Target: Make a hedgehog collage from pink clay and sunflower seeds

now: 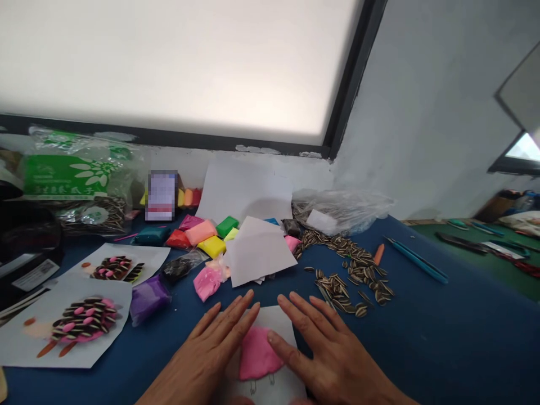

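A flattened piece of pink modelling clay (258, 355) lies on a white sheet of paper (287, 322) in front of me, with small drawn legs showing below it. My left hand (223, 337) rests along the clay's left side, fingers stretched forward. On the other side, my right hand (323, 349) has its fingers spread and its thumb on the clay's right edge. Neither hand grips anything. Striped sunflower seeds (333, 287) are scattered beyond my right hand. An opened packet of pink clay (208, 281) sits beyond my left hand.
Two papers with seed-and-clay hedgehog pictures (86, 318) lie at the left, near a purple clay packet (149, 298). Coloured clay packets and white paper cards (257, 250) are behind. A blue pen-like tool (417, 260) lies right. A green seed bag (76, 180) stands against the wall.
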Tool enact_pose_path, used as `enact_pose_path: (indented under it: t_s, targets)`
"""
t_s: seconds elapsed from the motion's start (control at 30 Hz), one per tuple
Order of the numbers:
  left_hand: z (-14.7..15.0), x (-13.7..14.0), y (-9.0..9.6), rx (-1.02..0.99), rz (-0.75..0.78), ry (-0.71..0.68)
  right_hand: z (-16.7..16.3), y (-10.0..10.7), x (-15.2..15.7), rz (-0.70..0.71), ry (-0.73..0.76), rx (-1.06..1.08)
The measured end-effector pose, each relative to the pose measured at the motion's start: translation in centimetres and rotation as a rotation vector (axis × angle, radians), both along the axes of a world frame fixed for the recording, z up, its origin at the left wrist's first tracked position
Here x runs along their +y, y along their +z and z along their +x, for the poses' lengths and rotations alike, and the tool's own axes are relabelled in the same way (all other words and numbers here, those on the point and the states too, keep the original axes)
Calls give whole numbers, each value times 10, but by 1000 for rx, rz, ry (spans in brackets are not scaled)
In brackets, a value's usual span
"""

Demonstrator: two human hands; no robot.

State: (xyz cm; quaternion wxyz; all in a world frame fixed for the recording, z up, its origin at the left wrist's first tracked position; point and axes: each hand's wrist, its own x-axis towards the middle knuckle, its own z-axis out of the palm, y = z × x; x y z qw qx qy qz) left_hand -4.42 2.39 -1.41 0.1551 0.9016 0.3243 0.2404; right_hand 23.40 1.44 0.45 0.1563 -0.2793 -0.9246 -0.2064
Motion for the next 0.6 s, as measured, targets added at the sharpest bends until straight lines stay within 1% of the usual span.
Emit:
enact_pose_path:
  t_s: [0.1, 0.17, 0.23, 0.33, 0.4, 0.47, 0.53, 0.57, 0.6]
  targets:
    - [-1, 9, -24, 29, 20, 14, 1, -5, 1, -19, -20, 6]
    - [-4, 16, -45, 21, 131, 27, 0, -9, 1, -25, -24, -4]
    - [-6, 22, -63, 44, 142, 57, -2, -11, 1, -15, -43, -1]
    - [-10, 28, -80, 48, 175, 50, -5, -13, 3, 33, -69, 19]
    - [-12, 29, -85, 68, 162, 41, -7, -14, 4, 81, -79, 24]
    - [-13, 30, -85, 88, 130, 28, -9, -15, 5, 111, -86, 18]
    - [-13, 28, -77, 80, 94, 21, -10, -17, 6, 113, -95, 14]
    - [-14, 26, -69, 58, 87, 16, -9, -18, 6, 107, -99, 19]
    - [-14, 23, -60, 40, 43, 45, -8, -19, 7, 101, -104, 40]
